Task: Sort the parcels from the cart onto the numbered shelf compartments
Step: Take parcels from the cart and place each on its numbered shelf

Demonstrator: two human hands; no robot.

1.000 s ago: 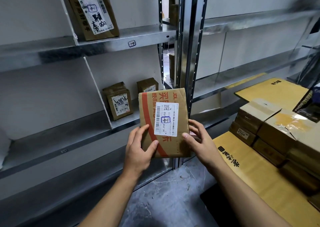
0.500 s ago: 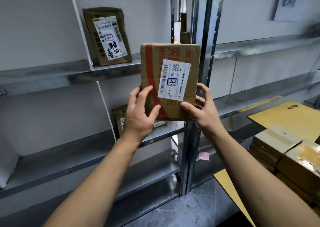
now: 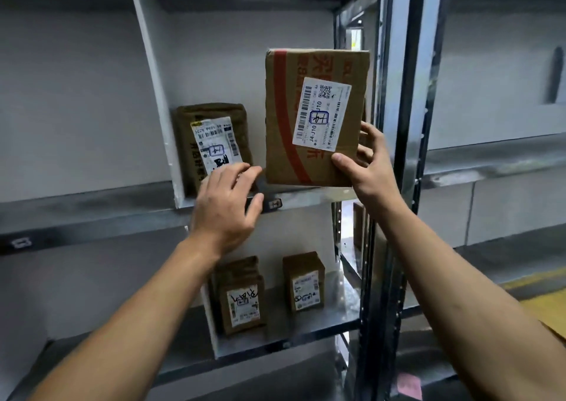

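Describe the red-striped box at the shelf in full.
The cardboard box is brown, creased, upright, with a red stripe, red print and a white barcode label marked J4-J10. The right hand grips its lower right corner, thumb in front. Its bottom edge is at the shelf ledge beside a darker parcel; the left hand hovers nearby.

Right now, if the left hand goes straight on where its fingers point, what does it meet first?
Likely the lower left corner of the red-striped cardboard parcel in the right hand: the left hand points up and right at it. Depth is unclear; the labelled brown parcel behind might come first.
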